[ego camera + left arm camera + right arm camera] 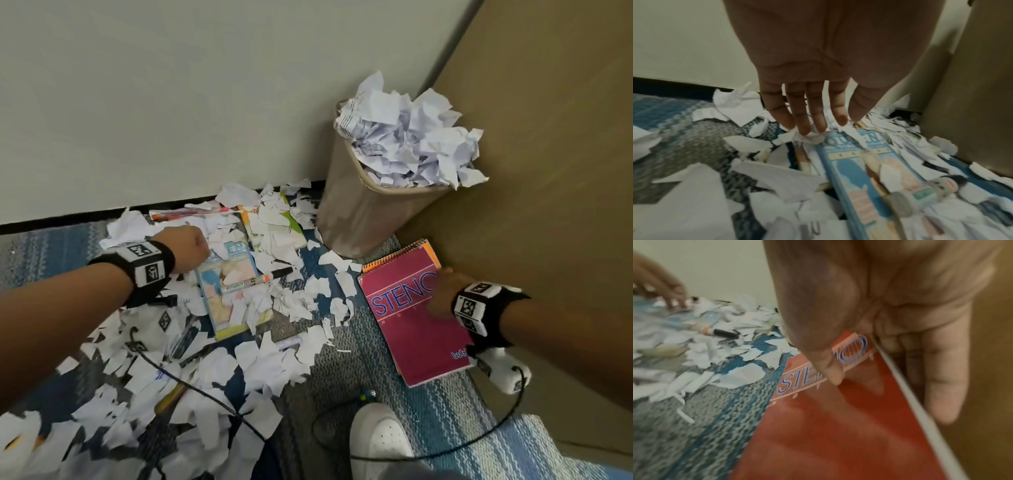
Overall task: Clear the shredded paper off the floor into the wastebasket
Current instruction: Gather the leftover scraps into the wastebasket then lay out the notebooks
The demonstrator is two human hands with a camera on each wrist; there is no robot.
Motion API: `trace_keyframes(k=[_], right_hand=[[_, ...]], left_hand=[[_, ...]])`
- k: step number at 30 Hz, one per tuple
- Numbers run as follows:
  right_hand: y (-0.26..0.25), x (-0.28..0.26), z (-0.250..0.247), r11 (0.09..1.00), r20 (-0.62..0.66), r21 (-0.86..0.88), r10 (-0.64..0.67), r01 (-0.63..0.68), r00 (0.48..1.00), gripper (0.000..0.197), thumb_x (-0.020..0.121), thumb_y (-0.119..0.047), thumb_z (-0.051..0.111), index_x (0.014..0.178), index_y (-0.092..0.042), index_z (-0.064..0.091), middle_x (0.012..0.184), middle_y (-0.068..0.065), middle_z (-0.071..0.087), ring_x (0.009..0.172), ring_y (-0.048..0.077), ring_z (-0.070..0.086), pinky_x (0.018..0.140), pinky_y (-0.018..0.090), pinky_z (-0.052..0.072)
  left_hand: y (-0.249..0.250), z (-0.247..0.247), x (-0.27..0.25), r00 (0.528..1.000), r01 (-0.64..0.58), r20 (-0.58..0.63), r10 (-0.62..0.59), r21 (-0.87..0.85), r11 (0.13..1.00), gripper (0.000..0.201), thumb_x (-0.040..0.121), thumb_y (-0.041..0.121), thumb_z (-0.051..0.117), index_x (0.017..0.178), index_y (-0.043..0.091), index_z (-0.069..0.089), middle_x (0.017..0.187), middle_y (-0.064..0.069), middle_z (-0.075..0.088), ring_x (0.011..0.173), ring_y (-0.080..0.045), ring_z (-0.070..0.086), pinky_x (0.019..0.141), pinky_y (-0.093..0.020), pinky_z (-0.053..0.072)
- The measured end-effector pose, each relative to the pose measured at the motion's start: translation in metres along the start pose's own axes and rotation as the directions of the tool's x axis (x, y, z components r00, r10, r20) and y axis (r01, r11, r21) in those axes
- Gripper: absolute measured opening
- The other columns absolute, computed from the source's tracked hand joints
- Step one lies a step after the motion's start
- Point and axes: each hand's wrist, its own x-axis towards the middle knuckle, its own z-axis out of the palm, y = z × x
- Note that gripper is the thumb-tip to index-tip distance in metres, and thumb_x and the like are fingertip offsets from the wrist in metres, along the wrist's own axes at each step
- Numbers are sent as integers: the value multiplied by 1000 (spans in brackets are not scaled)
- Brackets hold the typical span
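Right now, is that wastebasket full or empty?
Full: crumpled paper heaps well above the rim of the wastebasket.

Thin white matt shredded paper (219, 373), torn-edged and creased, over a coarse woven carpet (442, 421) in blue and grey loops. More crumpled matt paper heaped in a smooth, dull tan wastebasket (359, 209), plastic by the look. Glossy card cover on the magenta steno notebook (414, 329), wire-bound at the top, under the right hand (442, 294). Shiny printed cover on the pale blue booklet (233, 294). Smooth plastic marker (274, 275). Matt painted wall (171, 102); dull brown panel (548, 171), faintly grained.
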Motion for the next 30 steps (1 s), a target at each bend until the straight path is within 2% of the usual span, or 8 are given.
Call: trace_keyframes(k=[3,5,7,9,13,18,26,30], right_hand=[[-7,3,-21,959,32,-239,-147,150,989,10,82,-33,63,87,-26,62,88,2,61,89,26,63,72,31,50],[37,168,38,892,39,-382,-244,240,969,31,48,-50,75,50,-33,49,54,-14,48,43,19,49,46,25,38],[33,234,43,867,210,-334,-314,369,926,35,44,-73,69,58,-43,60,39,-20,45,26,12,37,41,33,41],[-32,176,20,945,353,-68,-278,321,893,29,73,-60,65,74,-31,63,47,0,55,40,13,56,53,38,51],[-185,-55,-67,831,119,-239,-489,503,864,34,93,-41,50,71,-17,55,72,2,56,76,24,56,67,29,44],[-252,-38,-36,778,36,23,-629,628,777,50,92,-42,54,128,-9,53,125,13,59,110,31,58,90,36,50],[-299,-30,-22,800,0,97,-595,592,804,64,88,-46,63,129,0,46,123,17,59,109,33,59,87,36,51],[-314,-30,-2,837,54,103,-544,538,837,101,72,-59,74,140,0,30,131,15,54,114,31,57,90,38,52]], left_hand=[[-7,-2,1,998,50,32,-53,106,993,26,95,30,47,103,9,61,105,-10,64,95,-26,58,79,-30,47],[-9,1,1,996,62,56,-72,162,985,30,94,33,49,108,9,60,108,-9,64,98,-26,59,81,-30,47],[-13,6,0,995,60,71,-75,199,978,37,93,42,51,112,12,59,115,-8,62,102,-26,59,83,-30,48],[-15,13,-2,997,50,50,-65,256,965,48,92,52,49,118,13,57,122,-8,58,108,-28,57,85,-30,45],[-23,28,1,996,87,-22,-84,247,965,65,82,66,52,131,23,50,134,-13,44,121,-32,45,100,-40,42],[-18,40,-3,994,110,13,-111,84,990,74,78,62,61,135,19,43,135,-16,38,124,-36,40,101,-49,41],[-42,31,-1,983,151,113,-145,-50,987,27,92,31,45,79,11,56,90,-9,63,74,-24,56,59,-26,42],[-59,22,5,972,233,49,-232,-23,972,22,87,34,51,83,14,59,88,-8,62,73,-24,55,60,-26,44]])
